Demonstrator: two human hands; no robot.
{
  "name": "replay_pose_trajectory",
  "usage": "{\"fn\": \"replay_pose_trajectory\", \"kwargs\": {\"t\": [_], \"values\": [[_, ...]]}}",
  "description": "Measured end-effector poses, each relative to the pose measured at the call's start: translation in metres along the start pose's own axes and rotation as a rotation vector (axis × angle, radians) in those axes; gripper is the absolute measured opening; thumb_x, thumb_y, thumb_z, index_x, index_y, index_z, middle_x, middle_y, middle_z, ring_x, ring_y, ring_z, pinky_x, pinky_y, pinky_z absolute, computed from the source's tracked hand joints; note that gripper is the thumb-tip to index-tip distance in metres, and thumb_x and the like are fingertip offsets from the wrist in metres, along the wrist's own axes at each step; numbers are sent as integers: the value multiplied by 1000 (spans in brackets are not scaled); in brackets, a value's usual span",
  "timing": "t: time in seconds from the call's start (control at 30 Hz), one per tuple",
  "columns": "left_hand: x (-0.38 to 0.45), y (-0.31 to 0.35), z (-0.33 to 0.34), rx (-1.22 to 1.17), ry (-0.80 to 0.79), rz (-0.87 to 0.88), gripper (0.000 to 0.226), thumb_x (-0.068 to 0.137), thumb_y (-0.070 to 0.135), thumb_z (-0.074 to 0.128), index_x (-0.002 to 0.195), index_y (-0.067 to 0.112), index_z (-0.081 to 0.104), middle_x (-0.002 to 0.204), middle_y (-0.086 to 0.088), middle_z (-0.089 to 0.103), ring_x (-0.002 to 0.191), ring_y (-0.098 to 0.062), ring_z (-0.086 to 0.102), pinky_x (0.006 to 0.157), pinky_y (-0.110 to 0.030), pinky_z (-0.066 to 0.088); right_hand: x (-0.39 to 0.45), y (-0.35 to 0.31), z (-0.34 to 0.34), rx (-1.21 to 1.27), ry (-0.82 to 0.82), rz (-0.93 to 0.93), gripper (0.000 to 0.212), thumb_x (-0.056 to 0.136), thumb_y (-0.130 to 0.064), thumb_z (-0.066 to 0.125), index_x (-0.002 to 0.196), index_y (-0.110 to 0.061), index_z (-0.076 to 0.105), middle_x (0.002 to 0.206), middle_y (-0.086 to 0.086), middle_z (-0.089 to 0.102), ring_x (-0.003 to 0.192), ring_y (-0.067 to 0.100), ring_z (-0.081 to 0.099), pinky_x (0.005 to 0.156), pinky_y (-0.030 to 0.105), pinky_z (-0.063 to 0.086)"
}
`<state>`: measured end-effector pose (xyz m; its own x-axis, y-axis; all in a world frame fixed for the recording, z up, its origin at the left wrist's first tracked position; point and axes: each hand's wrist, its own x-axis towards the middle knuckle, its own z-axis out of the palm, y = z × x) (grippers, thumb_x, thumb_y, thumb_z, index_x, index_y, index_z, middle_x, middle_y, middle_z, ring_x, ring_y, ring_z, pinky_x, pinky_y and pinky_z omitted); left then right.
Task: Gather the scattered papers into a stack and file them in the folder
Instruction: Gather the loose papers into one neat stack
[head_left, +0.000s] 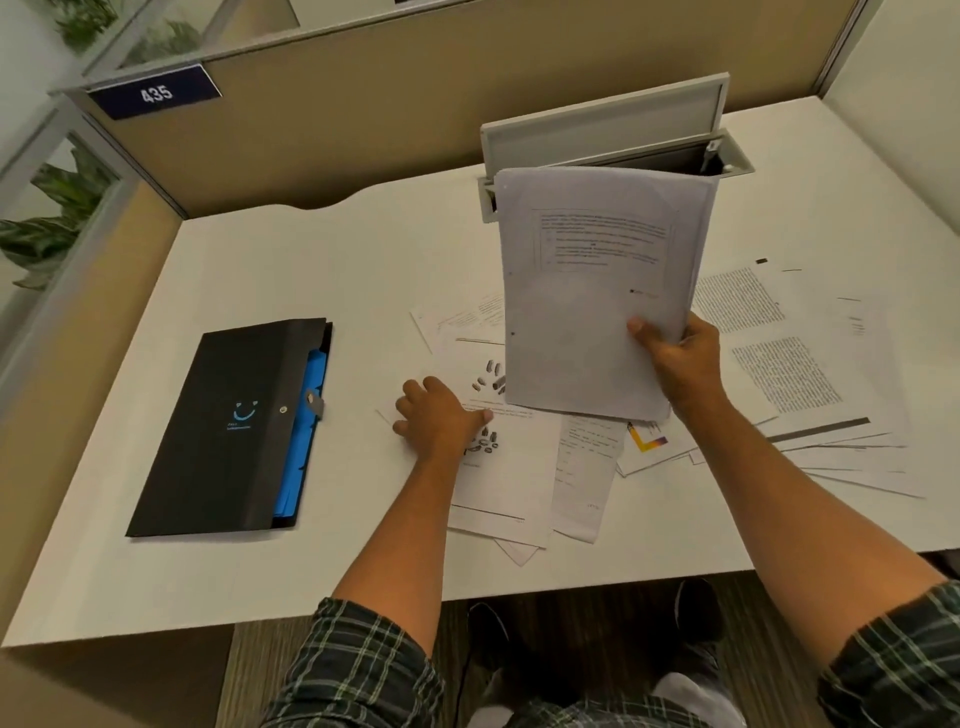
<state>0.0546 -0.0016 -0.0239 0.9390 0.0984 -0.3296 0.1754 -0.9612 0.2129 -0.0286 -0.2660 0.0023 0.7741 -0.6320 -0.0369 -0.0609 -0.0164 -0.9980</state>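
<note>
My right hand grips a bundle of white papers by its lower right corner and holds it upright above the desk. My left hand rests palm down on the left edge of a printed sheet, fingers curled at its border. Several more loose sheets lie fanned out to the right and under the raised bundle. A black folder with blue dividers showing at its open right side lies flat to the left, apart from both hands.
The white desk is walled by tan cubicle partitions. A grey cable hatch stands open behind the raised papers. The desk's front edge runs just below the sheets, with my legs and shoes beneath.
</note>
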Motion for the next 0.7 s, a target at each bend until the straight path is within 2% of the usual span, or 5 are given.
{"fn": "replay_pose_trajectory", "kwargs": {"t": [0.17,0.27,0.47,0.57,0.7], "values": [[11,3,-7,-33,9,-53,99,63,56,89,137,11,42,140,-16,46,130,-36,45,102,-50,41,5,3,-8,5,38,18,30,90,-23,76,115,-13,65,104,0,70,89,11,70,71,20,61],[23,-3,-11,-168,18,-32,82,68,40,90,131,10,47,130,-14,60,121,-35,57,100,-47,46,9,5,-13,-1,63,28,31,90,-24,76,117,-14,64,107,3,69,89,12,70,70,19,60],[28,-15,-40,-653,21,145,23,77,22,86,93,11,74,91,-6,74,81,-24,69,61,-26,53,26,2,-26,39,117,26,30,94,-21,72,122,-14,64,110,4,70,92,18,71,80,34,60],[30,-16,-71,-873,-124,200,23,76,16,87,95,10,77,92,-8,78,86,-29,75,75,-37,63,36,-3,-31,71,176,33,29,95,-18,70,122,-13,64,110,4,70,91,18,70,84,37,60],[28,-11,-106,-1027,-223,310,26,72,14,86,96,10,75,94,-7,79,93,-31,75,83,-41,62,48,-8,-40,68,266,10,34,96,-16,67,129,-9,63,116,4,69,102,24,68,88,33,59]]}}
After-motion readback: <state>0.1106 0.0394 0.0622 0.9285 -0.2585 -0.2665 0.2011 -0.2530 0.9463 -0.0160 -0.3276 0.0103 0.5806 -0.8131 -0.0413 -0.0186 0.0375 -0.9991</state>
